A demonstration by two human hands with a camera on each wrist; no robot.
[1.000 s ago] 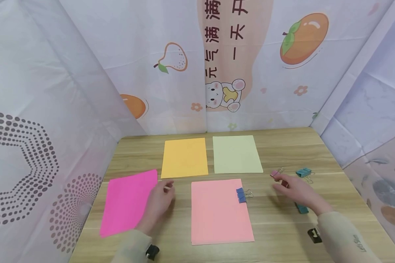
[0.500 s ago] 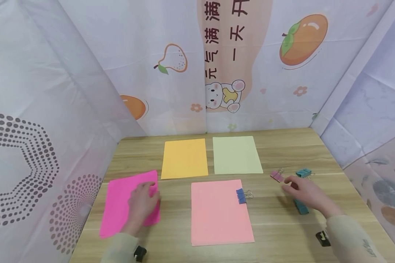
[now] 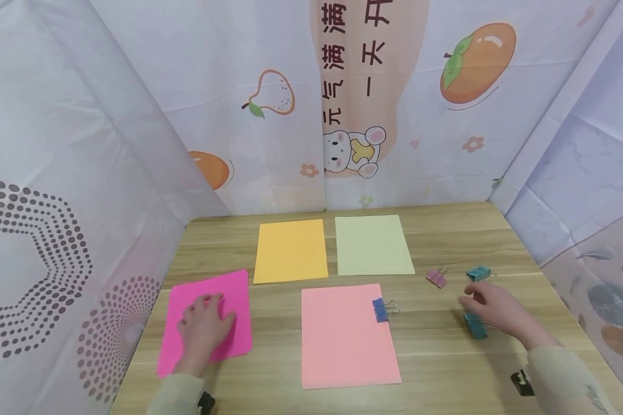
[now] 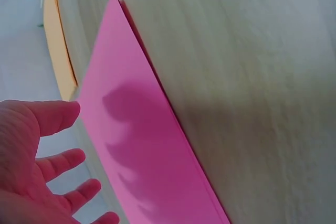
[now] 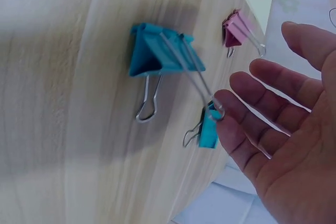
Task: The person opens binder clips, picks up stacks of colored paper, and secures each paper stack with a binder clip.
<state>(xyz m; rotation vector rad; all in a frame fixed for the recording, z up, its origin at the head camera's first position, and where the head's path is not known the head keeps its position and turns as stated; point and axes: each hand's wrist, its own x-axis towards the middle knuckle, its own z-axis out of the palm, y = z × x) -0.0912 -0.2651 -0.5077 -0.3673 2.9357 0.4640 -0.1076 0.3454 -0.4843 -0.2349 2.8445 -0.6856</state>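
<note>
My left hand [image 3: 205, 328] hovers over the magenta paper stack [image 3: 240, 323], thumb and fingers spread. In the left wrist view its fingertips are apart from the sheet and cast a shadow on it. On the right side of the table, my right hand [image 3: 498, 308] is beside two teal binder clips, the nearer binder clip [image 5: 163, 56] and the farther binder clip [image 3: 479, 272]. Its fingers are loosely bent with nothing between them. One fingertip overlaps the nearer clip's wire handle in the right wrist view. A small pink binder clip [image 3: 436, 277] lies further left.
A salmon-pink paper stack [image 3: 348, 346] lies at the centre front, a blue binder clip [image 3: 380, 310] on its right edge. Behind it are orange-yellow paper [image 3: 292, 252] and pale green paper [image 3: 374, 245]. Printed curtains [image 3: 280, 161] enclose the wooden table [image 3: 446, 369].
My left hand has moved left from the magenta stack's right edge to over it, its fingers spreading. My right hand has drawn back from the pink binder clip, rightward toward the teal ones.
</note>
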